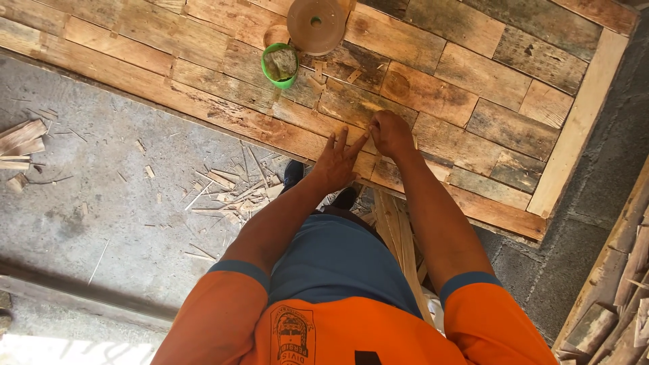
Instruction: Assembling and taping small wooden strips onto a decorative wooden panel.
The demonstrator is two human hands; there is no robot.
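The wooden panel (433,101), a patchwork of short reclaimed planks inside a pale border strip (579,122), lies flat under both hands. Its long axis runs from upper left to lower right across the view, and the planks follow the same line.

The left hand (336,164) rests palm down at the panel's near edge, fingers spread and pointing away from the body. The right hand (390,133) sits just beside it, further onto the panel, curled into a loose fist with knuckles up; whether it pinches anything cannot be told. Both arms extend forward, nearly straight, from orange sleeves with blue cuffs.

On the panel's far part stand a green bowl (269,73) and a brown roll of tape (316,24), close together. Below the panel, the grey concrete floor (101,203) carries scattered wood splinters (223,192). Stacked wood offcuts (618,297) lie at the right.
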